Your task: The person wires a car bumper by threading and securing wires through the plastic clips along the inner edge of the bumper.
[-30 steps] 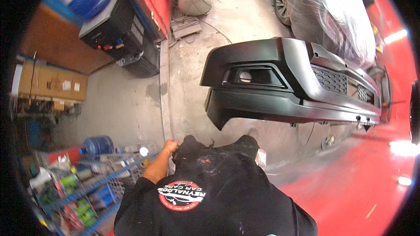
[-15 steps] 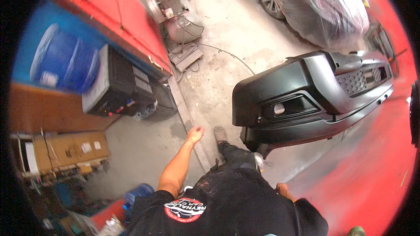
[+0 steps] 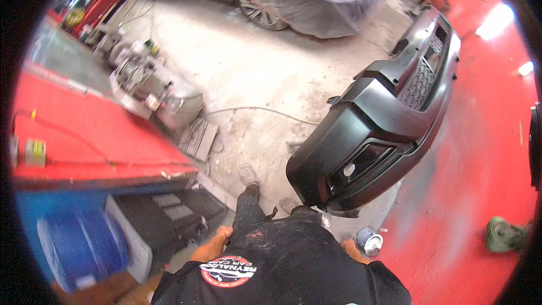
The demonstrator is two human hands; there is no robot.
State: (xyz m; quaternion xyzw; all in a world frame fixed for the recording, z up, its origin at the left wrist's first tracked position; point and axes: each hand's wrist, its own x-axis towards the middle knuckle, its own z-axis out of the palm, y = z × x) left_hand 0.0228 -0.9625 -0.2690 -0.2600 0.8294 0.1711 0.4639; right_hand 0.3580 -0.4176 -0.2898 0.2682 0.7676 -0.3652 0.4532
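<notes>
My left hand (image 3: pixel 224 232) hangs low beside my left thigh, next to my dark trousers. It is small and blurred, and I see nothing in it. My right hand (image 3: pixel 351 247) is by my right hip, partly hidden by my black shirt. Right beside it is a small grey can (image 3: pixel 370 242) with a white top; whether my fingers grip it I cannot tell. Ahead on the right a large black car bumper (image 3: pixel 367 130) stands raised off the floor, with a honeycomb grille and an oval hole in its near end.
A car under clear plastic sheeting (image 3: pixel 316 0) stands at the back. An air compressor (image 3: pixel 147 87) is at the left, with a hose (image 3: pixel 254 108) running across the floor. Nearer are a black cabinet (image 3: pixel 169 214) and a blue drum (image 3: pixel 84 248). A red wall (image 3: pixel 474 135) rises on the right.
My view has swung left, and the bumper now appears steeper. My left hand, stretched out ahead before, has dropped back to my side. The grey can has come into sight by my right hand.
</notes>
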